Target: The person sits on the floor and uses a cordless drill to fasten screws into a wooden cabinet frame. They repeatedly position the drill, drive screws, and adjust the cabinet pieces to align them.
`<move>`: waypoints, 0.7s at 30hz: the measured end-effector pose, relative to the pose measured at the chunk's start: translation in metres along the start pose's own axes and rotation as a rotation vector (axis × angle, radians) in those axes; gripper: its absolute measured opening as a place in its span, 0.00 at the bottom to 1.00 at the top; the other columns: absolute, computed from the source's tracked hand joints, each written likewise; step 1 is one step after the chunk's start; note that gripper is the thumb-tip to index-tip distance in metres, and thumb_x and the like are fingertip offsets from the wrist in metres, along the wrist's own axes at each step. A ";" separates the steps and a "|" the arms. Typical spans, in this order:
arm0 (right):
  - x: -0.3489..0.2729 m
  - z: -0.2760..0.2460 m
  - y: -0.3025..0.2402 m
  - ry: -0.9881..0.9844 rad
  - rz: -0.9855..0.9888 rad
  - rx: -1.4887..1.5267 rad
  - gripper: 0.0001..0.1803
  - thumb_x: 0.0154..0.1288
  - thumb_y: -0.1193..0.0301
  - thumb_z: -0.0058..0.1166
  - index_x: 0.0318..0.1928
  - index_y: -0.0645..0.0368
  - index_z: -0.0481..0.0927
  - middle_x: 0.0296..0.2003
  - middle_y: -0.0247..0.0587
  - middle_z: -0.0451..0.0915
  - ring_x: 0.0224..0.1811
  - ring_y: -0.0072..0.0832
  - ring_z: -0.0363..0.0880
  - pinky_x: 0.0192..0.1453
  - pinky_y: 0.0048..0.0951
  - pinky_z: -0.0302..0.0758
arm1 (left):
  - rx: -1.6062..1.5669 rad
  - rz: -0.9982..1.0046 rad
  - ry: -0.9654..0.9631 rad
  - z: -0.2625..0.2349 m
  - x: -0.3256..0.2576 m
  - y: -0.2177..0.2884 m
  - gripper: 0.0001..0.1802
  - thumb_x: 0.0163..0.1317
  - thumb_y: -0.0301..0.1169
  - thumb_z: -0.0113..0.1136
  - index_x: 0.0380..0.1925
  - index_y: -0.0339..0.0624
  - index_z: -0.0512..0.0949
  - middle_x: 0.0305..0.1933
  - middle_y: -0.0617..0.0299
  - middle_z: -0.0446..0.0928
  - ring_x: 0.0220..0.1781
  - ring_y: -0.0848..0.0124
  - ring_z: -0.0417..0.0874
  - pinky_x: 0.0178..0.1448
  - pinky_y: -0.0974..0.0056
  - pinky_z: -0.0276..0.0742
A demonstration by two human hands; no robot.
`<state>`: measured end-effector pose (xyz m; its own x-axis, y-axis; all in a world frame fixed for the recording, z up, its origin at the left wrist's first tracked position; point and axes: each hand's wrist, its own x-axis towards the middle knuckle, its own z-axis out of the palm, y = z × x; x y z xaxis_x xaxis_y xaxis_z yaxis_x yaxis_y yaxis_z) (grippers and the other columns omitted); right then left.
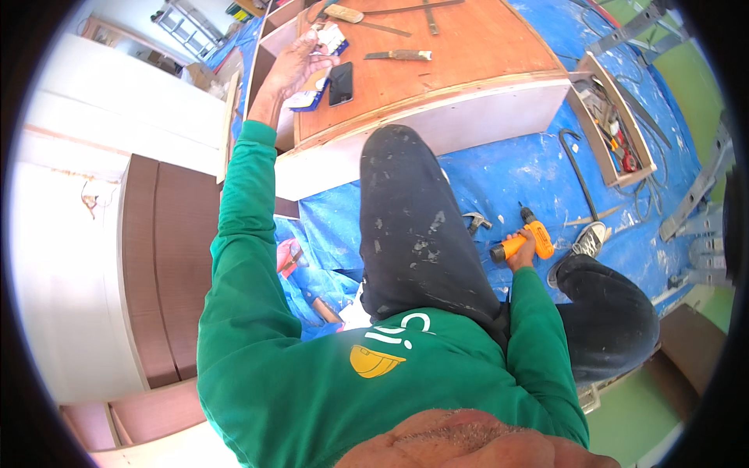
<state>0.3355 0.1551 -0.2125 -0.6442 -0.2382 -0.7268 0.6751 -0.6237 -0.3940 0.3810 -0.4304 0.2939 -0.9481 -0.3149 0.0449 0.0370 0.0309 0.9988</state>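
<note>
Drill grip (512, 247) partly hidden by fingers (527, 239), boxed tools (611, 129) apparently indistinct

Crowbar (579, 175) on blue sheet (507, 165), wooden tool tray (634, 176), ladder (187, 33)

Paint-flecked blue plastic floor sheeting (507, 168) spreads across the frame's centre and right; flat dark-brown panelling (187, 257) left; pale-green surface (693, 90) upper right.

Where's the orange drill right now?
In the head view, the orange drill is right of centre, held in the right hand, with the hammer to its left and the sneaker to its right.
</note>
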 end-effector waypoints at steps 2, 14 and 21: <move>0.000 0.006 -0.006 -0.014 -0.003 -0.011 0.11 0.60 0.66 0.58 0.41 0.51 0.73 0.28 0.35 0.72 0.28 0.35 0.76 0.34 0.44 0.81 | -0.119 -0.064 -0.119 0.044 0.015 -0.006 0.14 0.80 0.39 0.56 0.48 0.39 0.78 0.42 0.56 0.83 0.45 0.59 0.91 0.48 0.68 0.92; -0.035 0.109 -0.031 -0.073 -0.096 0.190 0.12 0.64 0.67 0.58 0.44 0.52 0.72 0.28 0.37 0.74 0.27 0.35 0.77 0.34 0.45 0.81 | 0.268 -0.523 -0.632 0.309 0.106 -0.165 0.22 0.67 0.27 0.70 0.57 0.29 0.75 0.55 0.54 0.80 0.59 0.61 0.85 0.71 0.61 0.80; -0.039 0.099 -0.029 -0.091 -0.084 0.238 0.12 0.65 0.69 0.58 0.47 0.56 0.74 0.27 0.40 0.75 0.25 0.36 0.78 0.31 0.43 0.81 | -0.068 -0.705 -0.227 0.336 0.073 -0.358 0.12 0.66 0.21 0.69 0.48 0.35 0.80 0.47 0.56 0.84 0.53 0.65 0.86 0.61 0.61 0.86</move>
<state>0.3053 0.1090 -0.1165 -0.7314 -0.2371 -0.6395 0.5212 -0.7990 -0.2999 0.1924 -0.1453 -0.0660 -0.7959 -0.0339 -0.6045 -0.5918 -0.1671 0.7886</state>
